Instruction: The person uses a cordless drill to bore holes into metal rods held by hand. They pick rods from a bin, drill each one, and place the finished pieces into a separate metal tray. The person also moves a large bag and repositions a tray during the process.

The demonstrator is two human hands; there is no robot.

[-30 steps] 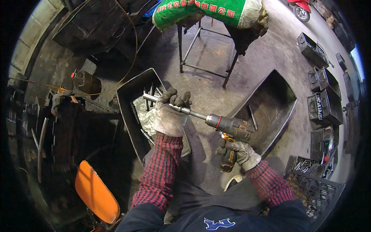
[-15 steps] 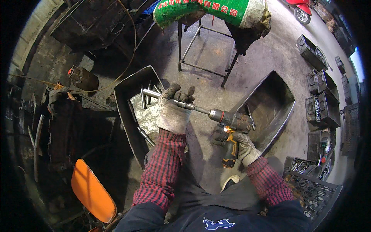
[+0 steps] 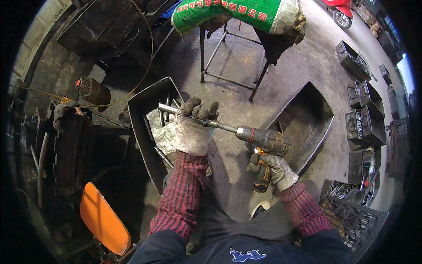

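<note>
Head camera view shows two gloved hands working with one power drill [image 3: 269, 141], which is in front of the body, between two metal bins. The right hand [image 3: 278, 170] is closed around the handle of the drill; whether a finger presses the trigger, I cannot tell. The left hand [image 3: 192, 131] has its fingers bent around a shiny metal rod [image 3: 167, 108], and is closed only in part, as the fingertips stand up above the rod. This rod lies in one line with the thin shaft [image 3: 226, 127] at the front of the drill, and its free end points to the left, over the left bin [image 3: 140, 125]. Inside this bin are some short metal bars [image 3: 163, 156] and a pale crumpled sheet [image 3: 163, 135]. The right bin [image 3: 310, 116] stands just beside the drill. Farther away, a green sack [image 3: 281, 20] rests on a metal stand [image 3: 202, 57]. At the lower left is an orange board [image 3: 104, 220], and along the right side there are several metal boxes [image 3: 373, 125] on the floor.
</note>
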